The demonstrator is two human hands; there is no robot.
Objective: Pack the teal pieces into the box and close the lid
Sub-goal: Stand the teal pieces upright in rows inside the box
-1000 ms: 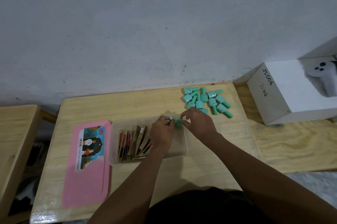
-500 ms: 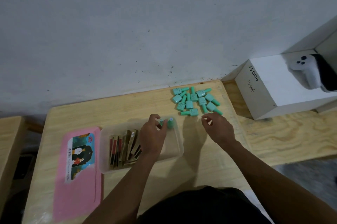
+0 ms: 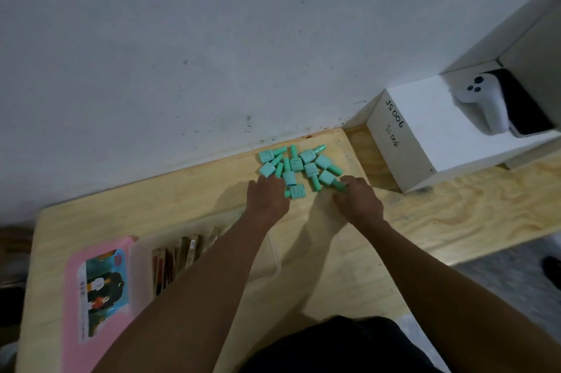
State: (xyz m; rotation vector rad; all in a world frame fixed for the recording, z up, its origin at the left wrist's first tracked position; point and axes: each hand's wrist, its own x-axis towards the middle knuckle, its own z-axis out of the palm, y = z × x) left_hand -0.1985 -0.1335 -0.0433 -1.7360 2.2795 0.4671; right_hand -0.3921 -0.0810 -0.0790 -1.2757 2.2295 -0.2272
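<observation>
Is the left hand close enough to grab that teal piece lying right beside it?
Probably yes. The left hand is at the near edge of the teal pile, the teal piece lies right beside it, and nothing covers it.

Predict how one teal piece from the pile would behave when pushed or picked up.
Probably light and stiff: the teal pieces look like small moulded plastic. The round stem might let one roll, though the blocky square end should stop it. Lying flat, they seem unlikely to tip.
</observation>
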